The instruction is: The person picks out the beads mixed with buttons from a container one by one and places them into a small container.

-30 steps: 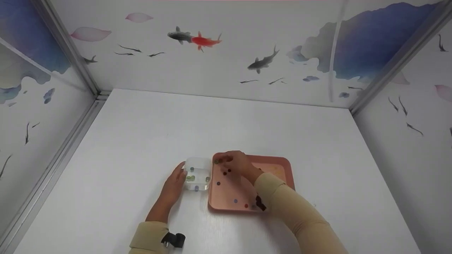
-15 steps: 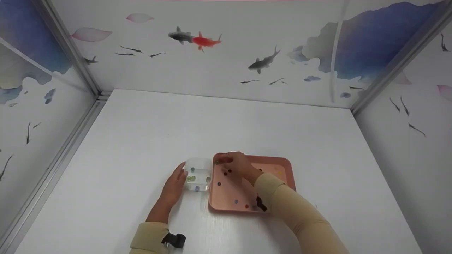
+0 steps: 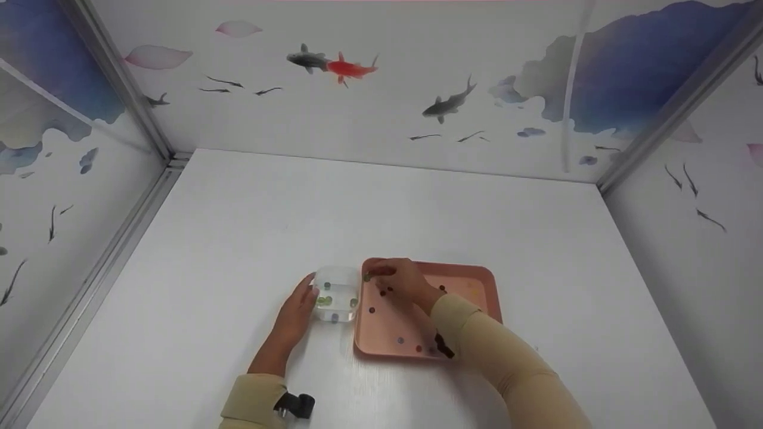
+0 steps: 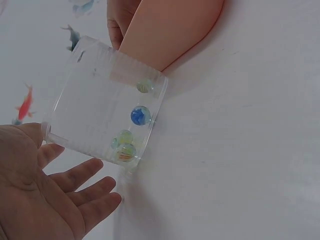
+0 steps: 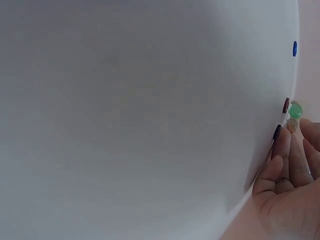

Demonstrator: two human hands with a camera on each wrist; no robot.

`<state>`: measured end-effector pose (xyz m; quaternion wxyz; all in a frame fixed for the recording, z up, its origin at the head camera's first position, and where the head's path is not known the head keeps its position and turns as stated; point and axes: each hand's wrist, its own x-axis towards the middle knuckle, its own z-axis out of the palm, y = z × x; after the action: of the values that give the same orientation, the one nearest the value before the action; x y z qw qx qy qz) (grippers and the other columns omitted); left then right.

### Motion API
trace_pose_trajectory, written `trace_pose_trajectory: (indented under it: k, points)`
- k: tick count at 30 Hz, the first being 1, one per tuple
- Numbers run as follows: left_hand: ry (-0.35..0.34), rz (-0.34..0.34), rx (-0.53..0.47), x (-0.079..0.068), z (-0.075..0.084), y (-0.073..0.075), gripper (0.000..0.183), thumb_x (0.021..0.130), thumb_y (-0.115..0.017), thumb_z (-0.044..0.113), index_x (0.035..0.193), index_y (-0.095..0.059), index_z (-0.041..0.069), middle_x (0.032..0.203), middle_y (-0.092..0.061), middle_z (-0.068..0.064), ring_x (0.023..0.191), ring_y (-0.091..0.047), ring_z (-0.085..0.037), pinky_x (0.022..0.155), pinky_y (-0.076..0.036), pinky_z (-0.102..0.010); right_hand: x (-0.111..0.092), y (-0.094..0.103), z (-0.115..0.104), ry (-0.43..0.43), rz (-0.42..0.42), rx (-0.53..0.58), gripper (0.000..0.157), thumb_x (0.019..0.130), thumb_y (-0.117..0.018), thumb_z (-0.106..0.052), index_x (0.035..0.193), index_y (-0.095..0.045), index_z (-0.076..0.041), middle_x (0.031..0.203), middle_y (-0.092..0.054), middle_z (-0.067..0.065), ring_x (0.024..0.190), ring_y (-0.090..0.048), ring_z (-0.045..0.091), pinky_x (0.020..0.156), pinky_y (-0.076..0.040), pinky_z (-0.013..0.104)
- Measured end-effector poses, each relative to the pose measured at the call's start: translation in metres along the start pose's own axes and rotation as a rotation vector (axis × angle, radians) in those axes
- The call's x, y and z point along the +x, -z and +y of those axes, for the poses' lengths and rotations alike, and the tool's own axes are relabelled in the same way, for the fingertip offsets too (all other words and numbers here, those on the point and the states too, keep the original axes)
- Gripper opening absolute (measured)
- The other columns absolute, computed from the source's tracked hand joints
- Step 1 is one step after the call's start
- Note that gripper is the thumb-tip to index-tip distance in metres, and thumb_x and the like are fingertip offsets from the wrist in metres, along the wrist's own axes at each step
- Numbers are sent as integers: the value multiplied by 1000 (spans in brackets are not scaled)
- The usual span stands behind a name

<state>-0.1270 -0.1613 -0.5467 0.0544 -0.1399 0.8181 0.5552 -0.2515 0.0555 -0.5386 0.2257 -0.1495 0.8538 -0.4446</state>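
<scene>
My left hand [image 3: 295, 313] rests against the left side of a clear plastic box [image 3: 337, 277], its fingers spread along the wall in the left wrist view. Inside lie several glass marbles, among them a blue one [image 4: 140, 115] and a greenish one [image 4: 145, 86]. My right hand [image 3: 404, 280] reaches into the far left corner of a pink tray [image 3: 375, 348]. At its fingertips in the right wrist view is a clear marble [image 5: 291, 125] with an orange streak, apparently pinched. A green marble [image 5: 296, 110] sits just beyond it. The palm is partly cut off there.
More marbles are scattered in the tray, including a dark one [image 3: 372, 310], a blue one [image 3: 400, 341] and a red one [image 3: 418, 348]. Tray and box stand side by side on the white table [image 3: 268, 208]. Painted walls enclose the table at the back and sides.
My right hand stays at the tray's far left corner, with only small finger movements around the marbles there. The left hand and the box hold their place; the head view shifts slightly.
</scene>
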Motion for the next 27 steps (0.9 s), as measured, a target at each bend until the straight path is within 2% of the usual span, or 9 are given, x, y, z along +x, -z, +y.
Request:
trace_pose_trajectory:
  k: [4, 6, 8, 15, 20, 23, 27]
  points:
    - [-6, -5, -5, -1, 2, 1, 52, 106, -34, 31, 153, -25, 12, 148, -42, -20, 139, -32, -40, 113, -23, -58, -1, -1, 1, 72, -21, 113, 33, 89, -55, 10, 109, -72, -10, 110, -69, 9, 67, -57, 18, 60, -48, 27]
    - [-9, -9, -14, -1, 2, 1, 52, 106, -35, 30, 153, -25, 12, 148, -41, -20, 139, -32, -40, 113, -23, -58, -1, -2, 2, 108, -24, 144, 34, 88, -52, 13, 110, -71, -5, 108, -69, 12, 62, -54, 19, 58, -46, 28]
    - [-12, -10, -15, -1, 2, 1, 52, 106, -34, 30, 154, -24, 12, 148, -41, -20, 139, -32, -41, 113, -23, -58, -1, -3, 2, 123, -18, 147, 34, 88, -52, 13, 109, -71, -6, 108, -69, 11, 61, -54, 19, 57, -46, 28]
    - [-18, -8, -16, -1, 1, 1, 51, 106, -34, 30, 153, -25, 12, 148, -40, -20, 140, -31, -40, 113, -23, -58, 2, -7, 4, 151, 10, 62, 28, 90, -57, 6, 101, -73, -15, 106, -69, 2, 70, -59, 16, 59, -48, 26]
    - [-13, -9, -14, -1, 2, 1, 51, 106, -34, 30, 153, -25, 12, 149, -40, -20, 140, -32, -40, 113, -23, -58, 3, -9, 4, 140, 27, 9, 22, 89, -59, 2, 96, -73, -14, 98, -70, 0, 76, -59, 15, 59, -47, 25]
    - [-13, -9, -17, -2, 2, 1, 51, 106, -35, 30, 153, -26, 12, 149, -41, -19, 140, -32, -40, 113, -24, -58, 3, -10, 4, 136, 29, -17, 20, 89, -60, 1, 97, -71, -14, 96, -69, 0, 78, -60, 15, 60, -49, 26]
    - [-17, -9, -17, -1, 1, 1, 51, 106, -34, 30, 153, -26, 12, 148, -41, -19, 139, -32, -40, 113, -24, -58, 3, -11, 3, 107, 49, -51, 21, 90, -64, -2, 106, -71, -13, 104, -69, -1, 92, -63, 14, 70, -53, 27]
